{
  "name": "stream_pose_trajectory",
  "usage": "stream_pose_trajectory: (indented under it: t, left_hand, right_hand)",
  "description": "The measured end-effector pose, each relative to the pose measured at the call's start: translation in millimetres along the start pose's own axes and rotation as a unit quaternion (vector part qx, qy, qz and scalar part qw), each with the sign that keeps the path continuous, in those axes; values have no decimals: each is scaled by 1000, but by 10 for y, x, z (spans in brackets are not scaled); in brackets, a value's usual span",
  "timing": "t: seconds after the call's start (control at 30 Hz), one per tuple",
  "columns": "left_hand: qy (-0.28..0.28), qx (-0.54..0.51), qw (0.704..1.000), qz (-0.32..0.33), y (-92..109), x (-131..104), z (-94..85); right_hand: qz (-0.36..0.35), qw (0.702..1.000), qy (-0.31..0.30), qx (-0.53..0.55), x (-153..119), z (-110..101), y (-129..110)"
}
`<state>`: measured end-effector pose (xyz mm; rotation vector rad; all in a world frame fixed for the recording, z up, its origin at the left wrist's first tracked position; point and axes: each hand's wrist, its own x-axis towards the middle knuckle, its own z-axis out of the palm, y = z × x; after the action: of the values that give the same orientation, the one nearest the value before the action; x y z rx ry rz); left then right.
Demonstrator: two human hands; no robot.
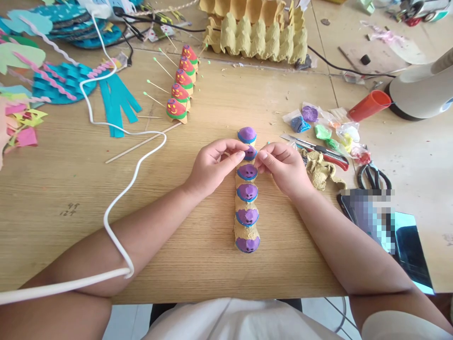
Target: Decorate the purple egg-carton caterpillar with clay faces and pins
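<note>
A strip of egg-carton cups runs away from me down the middle of the table, its cups covered in purple with blue rims and small dark faces on most. Near its second cup from the far end, my left hand is closed, thumb and fingertips pressed together. My right hand is closed in a pinch just right of the same cup. Whatever either hand pinches is too small to make out. Further back on the left stands a similar strip in red and green, with green-tipped sticks beside it.
On the right lie a utility knife, clay packets, torn carton, black scissors, a phone and a red cup. Egg trays stand at the back. A white cable crosses the left side and my left forearm.
</note>
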<state>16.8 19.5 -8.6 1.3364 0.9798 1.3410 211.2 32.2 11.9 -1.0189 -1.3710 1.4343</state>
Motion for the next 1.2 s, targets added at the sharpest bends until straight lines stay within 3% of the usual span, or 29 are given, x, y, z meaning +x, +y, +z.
stream_pose_trajectory:
  t: [0.37,0.63,0.97,1.2]
  left_hand:
    - [-4,-6,1000,1,15,-4,-1]
    - [4,-3,1000,1,-5,0,-1]
    - [4,-17,1000,2,4,-2,5]
    - [10,-13,1000,-9,2,3,4]
  right_hand:
    - [-17,997,24,-68,-31,-8,-46]
    - [6,999,0,42,17,18,2]
    - [8,999,30,11,-15,-62,45]
    - [22,999,11,38,15,-31,33]
